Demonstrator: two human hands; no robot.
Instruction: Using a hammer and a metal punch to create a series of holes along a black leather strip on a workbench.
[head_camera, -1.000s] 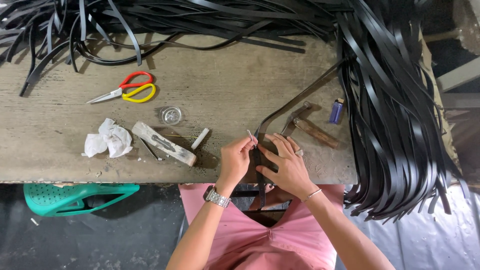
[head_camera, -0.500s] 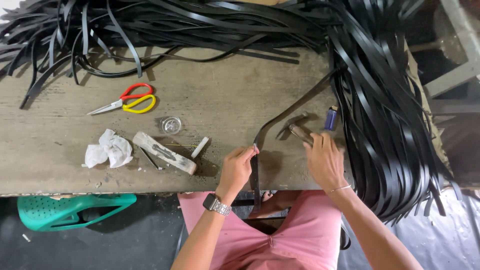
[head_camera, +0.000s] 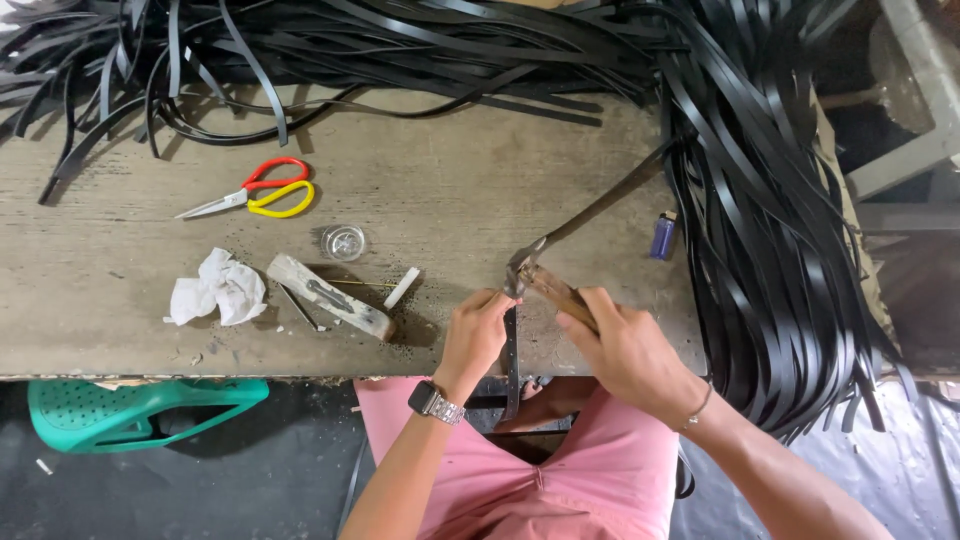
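Note:
My left hand (head_camera: 476, 332) pinches a black strap (head_camera: 511, 352) at the near edge of the wooden workbench (head_camera: 120, 290); the strap bends there and runs diagonally up to the right. My right hand (head_camera: 622, 345) grips the wooden handle of a small hammer (head_camera: 527, 272), whose metal head sits right over the strap beside my left fingertips. Whether a nail is held under the head is too small to tell.
Red-and-yellow scissors (head_camera: 256, 191), a small glass dish (head_camera: 343, 242), a crumpled white tissue (head_camera: 218, 290), a wood block (head_camera: 330, 297) and a white stub (head_camera: 402, 287) lie left of my hands. A blue lighter (head_camera: 662, 236) lies right. Heaps of black straps (head_camera: 770, 240) cover the back and right. Green plastic stool (head_camera: 130, 412) below.
My right hand let go of the strap, reached right to the hammer, picked it up and brought its head over the strap. My left hand stayed on the strap.

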